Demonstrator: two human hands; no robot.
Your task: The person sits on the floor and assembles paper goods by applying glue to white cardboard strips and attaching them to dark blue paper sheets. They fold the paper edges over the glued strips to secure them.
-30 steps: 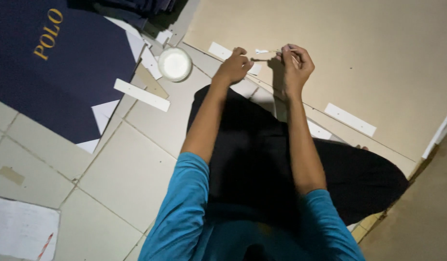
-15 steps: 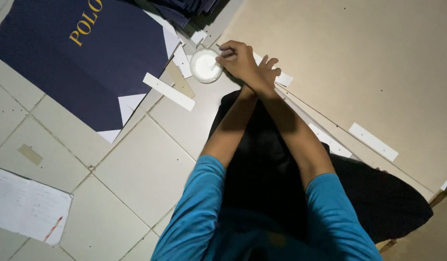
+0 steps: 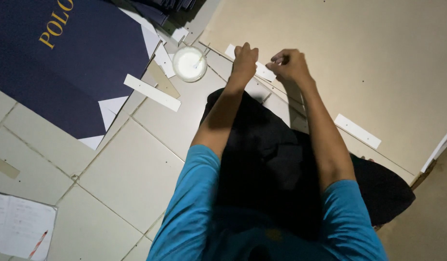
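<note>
Head view: a round white glue cup [image 3: 189, 63] sits on the floor tiles at far left. Right of it, the left hand [image 3: 245, 61] curls shut on a white paper strip [image 3: 265, 72]; the right hand [image 3: 290, 64] pinches together just above the strip's right end.

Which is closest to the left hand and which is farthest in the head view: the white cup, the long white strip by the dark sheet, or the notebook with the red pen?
From the left hand:
1. White cup, just to its left on the floor tiles.
2. Long white strip, farther left, by the dark sheet's edge.
3. Notebook, far off at the bottom left corner.
</note>
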